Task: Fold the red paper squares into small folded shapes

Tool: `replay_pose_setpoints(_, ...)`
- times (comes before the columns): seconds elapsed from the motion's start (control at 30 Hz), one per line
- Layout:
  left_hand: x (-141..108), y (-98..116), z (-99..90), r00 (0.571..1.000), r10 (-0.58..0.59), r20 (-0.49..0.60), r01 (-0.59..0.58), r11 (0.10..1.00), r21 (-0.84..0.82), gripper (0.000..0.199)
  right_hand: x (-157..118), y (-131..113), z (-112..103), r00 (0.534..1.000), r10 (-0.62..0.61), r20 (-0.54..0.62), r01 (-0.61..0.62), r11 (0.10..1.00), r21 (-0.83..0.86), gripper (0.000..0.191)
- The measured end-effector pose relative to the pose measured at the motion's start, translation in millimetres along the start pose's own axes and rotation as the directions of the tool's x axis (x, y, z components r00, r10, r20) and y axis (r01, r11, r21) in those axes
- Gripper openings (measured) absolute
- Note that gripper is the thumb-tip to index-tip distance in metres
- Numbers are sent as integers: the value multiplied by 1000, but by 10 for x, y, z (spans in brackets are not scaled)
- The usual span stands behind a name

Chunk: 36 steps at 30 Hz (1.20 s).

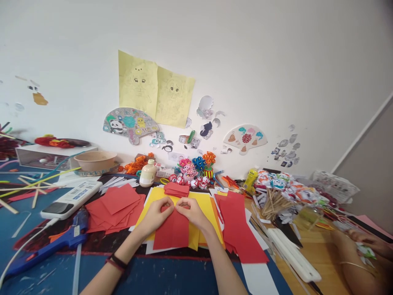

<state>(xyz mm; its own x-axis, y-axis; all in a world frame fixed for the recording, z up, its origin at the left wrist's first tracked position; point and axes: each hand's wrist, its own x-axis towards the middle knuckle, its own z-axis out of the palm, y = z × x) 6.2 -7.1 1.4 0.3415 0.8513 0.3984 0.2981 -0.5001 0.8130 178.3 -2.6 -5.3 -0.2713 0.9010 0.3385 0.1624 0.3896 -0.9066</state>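
Note:
A red sheet of paper (172, 234) with a faint crease down its middle lies before me on yellow paper (204, 201). My left hand (157, 213) is closed in a pinch at its upper edge. Close beside it my right hand (193, 212) pinches the same edge, thumb against fingers. The fingertips of both hands almost meet; the exact grip on the edge is partly hidden by them. Just beyond the hands sits a small stack of red paper pieces (176, 189).
Red squares (115, 209) are piled to the left, near a blue glue gun (63, 243) and a white power bank (72, 200). Long red strips (235, 225) lie right. A bottle (148, 174) stands behind. Another person's hands (362, 254) hold something white and green at far right.

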Motion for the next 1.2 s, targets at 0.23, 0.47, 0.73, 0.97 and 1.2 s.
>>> replay_pose_setpoints(0.23, -17, 34, 12, 998, 44, -54, -42, 999, 29, 16, 18, 53, 46, 1000, -4, -26, 5, 998, 65, 15)
replay_pose_setpoints(0.47, -28, 59, -9, 989, 79, -127, -78, 997, 16, 19, 27, 21, 94, 994, -40, -103, 47, 997, 64, 14)
replay_pose_setpoints(0.73, -21, 61, -7, 983, 45, -176, -52, 998, -35, 24, 29, -28, 122, 986, -37, -160, 48, 996, 71, 16)
replay_pose_setpoints(0.97, 44, -200, -20, 983, -155, -101, 129, 966, -226, 34, 34, 62, 15, 987, 19, -160, -21, 1000, -9, 25)
replay_pose_setpoints(1.2, 47, -510, 42, 928, -311, -206, 280, 946, -165, 40, 50, 401, -14, 963, 192, -188, -188, 981, 40, 38)
